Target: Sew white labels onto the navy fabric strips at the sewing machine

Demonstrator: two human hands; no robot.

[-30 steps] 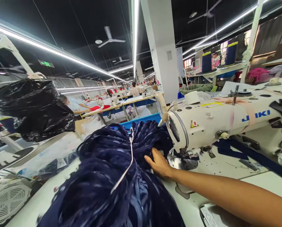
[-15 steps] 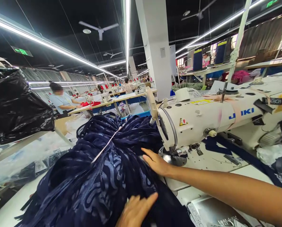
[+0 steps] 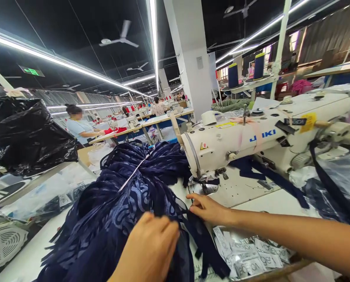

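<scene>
A large bundle of navy sheer fabric pieces point(image 3: 104, 203) with a curling pattern lies across the table, a white tie point(image 3: 133, 174) running over it. My left hand point(image 3: 151, 246) is closed over the near side of the bundle, its fingers curled into the navy fabric; the fingertips are hidden. To its right, my right hand point(image 3: 208, 209) pinches the edge of a navy fabric piece point(image 3: 202, 239) that hangs apart from the pile. A white sewing machine point(image 3: 233, 141) stands just beyond that hand, its needle area close to the fingers.
At the lower right, a tray holds many printed labels point(image 3: 254, 256). Navy strips point(image 3: 269, 178) lie on the machine bed. A black plastic bag point(image 3: 30, 133) hangs at the left. Thread cones point(image 3: 233, 75) stand behind. A co-worker in light blue point(image 3: 77, 125) sits farther off.
My left hand has moved up and curled closed. My right hand has shifted slightly right and down, drawing a fabric edge away from the bundle. The labels have come into view.
</scene>
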